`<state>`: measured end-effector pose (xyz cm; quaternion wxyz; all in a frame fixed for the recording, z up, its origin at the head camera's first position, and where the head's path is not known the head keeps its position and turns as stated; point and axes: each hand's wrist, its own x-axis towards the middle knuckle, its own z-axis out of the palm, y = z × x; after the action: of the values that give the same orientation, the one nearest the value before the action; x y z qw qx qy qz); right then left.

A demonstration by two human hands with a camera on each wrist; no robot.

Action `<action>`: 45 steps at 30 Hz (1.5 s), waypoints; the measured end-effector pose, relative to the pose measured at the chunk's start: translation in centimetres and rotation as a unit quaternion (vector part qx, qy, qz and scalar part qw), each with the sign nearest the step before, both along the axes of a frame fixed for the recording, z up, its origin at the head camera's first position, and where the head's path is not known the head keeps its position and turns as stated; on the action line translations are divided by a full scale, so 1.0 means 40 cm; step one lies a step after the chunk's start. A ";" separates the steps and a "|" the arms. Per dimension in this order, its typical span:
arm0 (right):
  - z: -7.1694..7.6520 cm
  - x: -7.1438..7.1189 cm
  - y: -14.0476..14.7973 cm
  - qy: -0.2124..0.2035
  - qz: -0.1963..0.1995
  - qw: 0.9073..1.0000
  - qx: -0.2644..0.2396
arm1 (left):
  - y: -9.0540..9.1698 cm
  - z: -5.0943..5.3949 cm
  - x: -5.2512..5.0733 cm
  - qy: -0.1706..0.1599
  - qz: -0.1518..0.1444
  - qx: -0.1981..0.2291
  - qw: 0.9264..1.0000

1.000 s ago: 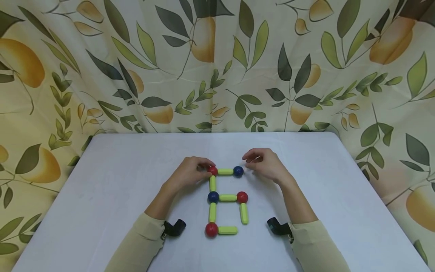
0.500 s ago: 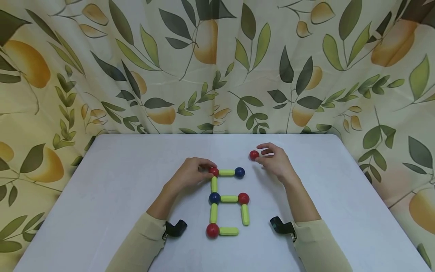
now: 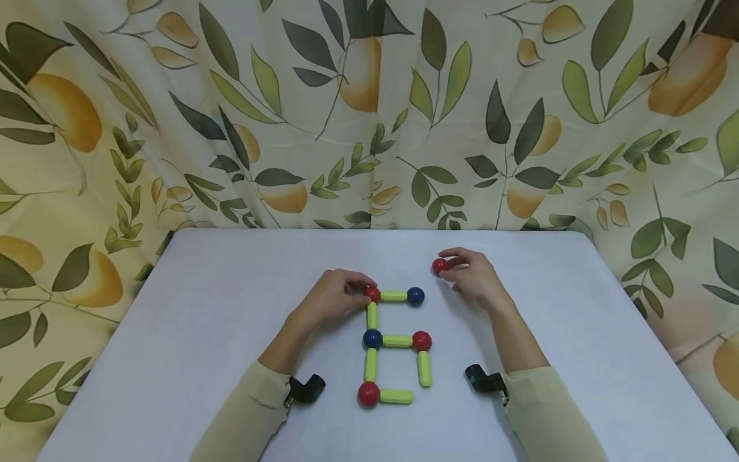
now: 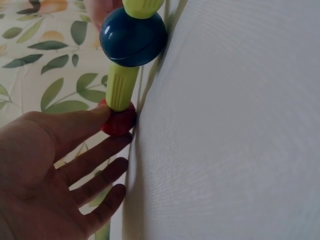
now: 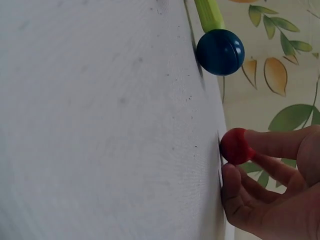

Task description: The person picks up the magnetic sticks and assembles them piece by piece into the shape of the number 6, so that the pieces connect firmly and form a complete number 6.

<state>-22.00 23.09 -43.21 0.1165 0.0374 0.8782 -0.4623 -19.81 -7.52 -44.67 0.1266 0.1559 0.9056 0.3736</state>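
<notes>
My left hand pinches the red ball at the far left corner of a magnetic stick-and-ball figure, thumb and forefinger on it in the left wrist view. A yellow-green rod runs from that ball to a blue ball; another rod leads to a second blue ball. Beyond the figure's far right end, my right hand holds a separate red ball between thumb and fingers, low at the table surface. The right wrist view shows it apart from the blue ball.
Nearer me, the figure continues with a red ball bearing a loose-ended rod, and a red corner ball with a rod pointing right. All lie on a white-covered table before a leaf-and-fruit patterned curtain.
My right hand has moved from beside the far blue ball outward to the right, and a red ball now shows at its fingertips. My left hand keeps its hold; the view has shifted slightly.
</notes>
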 end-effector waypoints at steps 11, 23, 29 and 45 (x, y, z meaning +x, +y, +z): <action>-0.004 -0.010 0.001 -0.003 -0.010 1.000 0.009 | 0.001 0.001 -0.002 -0.006 0.004 0.000 1.000; 0.001 -0.001 0.014 -0.014 -0.010 1.000 -0.005 | 0.007 0.001 0.000 -0.011 0.006 0.006 1.000; 0.010 0.010 0.012 -0.018 -0.001 1.000 -0.013 | 0.006 0.005 0.004 -0.014 0.018 0.003 1.000; 0.032 0.086 0.025 -0.005 0.035 0.999 -0.011 | 0.008 0.006 0.005 -0.022 0.025 0.005 0.999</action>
<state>-18.55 24.08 -41.95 0.1370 0.0075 0.8734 -0.4673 -19.62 -7.20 -44.44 0.1365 0.1253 0.9043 0.3845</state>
